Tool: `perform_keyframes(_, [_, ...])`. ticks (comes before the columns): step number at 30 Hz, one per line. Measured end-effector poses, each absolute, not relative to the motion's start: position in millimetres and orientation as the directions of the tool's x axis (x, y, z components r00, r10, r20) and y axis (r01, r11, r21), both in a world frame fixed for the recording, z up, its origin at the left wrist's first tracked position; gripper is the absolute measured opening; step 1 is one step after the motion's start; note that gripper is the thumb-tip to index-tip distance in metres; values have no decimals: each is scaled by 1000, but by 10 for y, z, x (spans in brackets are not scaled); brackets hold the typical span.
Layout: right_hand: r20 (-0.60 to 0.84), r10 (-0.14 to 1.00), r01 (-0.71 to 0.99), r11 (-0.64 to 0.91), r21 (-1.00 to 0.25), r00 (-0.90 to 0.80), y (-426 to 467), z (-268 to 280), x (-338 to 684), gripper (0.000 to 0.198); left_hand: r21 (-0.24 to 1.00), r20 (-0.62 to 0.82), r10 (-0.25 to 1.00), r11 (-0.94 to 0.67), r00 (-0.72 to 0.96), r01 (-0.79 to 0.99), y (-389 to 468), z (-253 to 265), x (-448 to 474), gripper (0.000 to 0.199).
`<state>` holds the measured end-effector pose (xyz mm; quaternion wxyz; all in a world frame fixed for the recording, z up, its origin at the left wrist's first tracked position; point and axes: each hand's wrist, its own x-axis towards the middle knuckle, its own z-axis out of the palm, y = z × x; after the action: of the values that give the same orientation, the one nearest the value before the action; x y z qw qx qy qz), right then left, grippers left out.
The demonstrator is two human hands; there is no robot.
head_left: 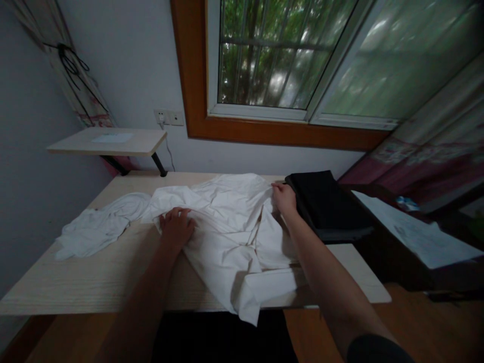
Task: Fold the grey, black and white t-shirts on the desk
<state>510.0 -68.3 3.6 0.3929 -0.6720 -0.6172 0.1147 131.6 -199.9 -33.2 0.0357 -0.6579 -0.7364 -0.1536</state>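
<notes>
A rumpled white shirt [230, 217] lies spread across the desk, with one end of it hanging over the front edge. My left hand [177, 229] rests on its left side, fingers apart on the folds. At the far right edge of the cloth, my right hand [285, 199] pinches the fabric between thumb and fingers. To the left, a second white cloth [102, 222] lies bunched up, touching or nearly touching the shirt.
Folded black cloth [328, 201] lies right of my right hand. A small raised shelf [109, 143] stands on the desk [94, 287] at the back left. Beyond the desk's right side is a dark surface with a white sheet [416, 229]. A window [280, 60] is behind.
</notes>
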Motion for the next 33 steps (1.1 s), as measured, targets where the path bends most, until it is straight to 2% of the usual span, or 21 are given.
perform_keyframes(4, [302,930,815,6,-580,209,-811,41,5087,28,116,287,947,115,-144,987,-2044,-252,1287,27])
perform_keyframes(6, [335,925,852,25,-523,178,-877,49,5021,27,88,305,942,122,-143,989,-2064,-204,1272,24])
perform_keyframes(10, [496,867,940,208,-270,-50,-1017,104,4788,28,89,273,953,111,-132,990,-2079,-126,1258,25])
perform_keyframes(13, [428,850,900,407,-159,-309,-1108,108,4540,29,130,170,968,162,-183,978,-2075,-93,1281,30])
perform_keyframes(17, [304,786,786,598,-155,-538,-1222,-42,4236,35,157,79,969,218,-232,963,-2079,-63,1335,35])
perform_keyframes(23, [311,746,739,653,-168,-589,-1343,-278,4158,39,216,87,977,172,-195,961,-2102,-65,1357,34])
perform_keyframes(27, [320,754,736,646,-201,-574,-1370,-295,4244,37,281,237,936,188,-258,941,-2088,-98,1291,26])
perform_keyframes(30, [323,758,736,642,-214,-567,-1393,-300,4319,37,250,422,878,125,-224,960,-2069,-137,1176,25])
perform_keyframes(33, [323,764,740,635,-221,-559,-1417,-309,4412,36,213,501,832,149,-239,966,-2067,-183,1062,35])
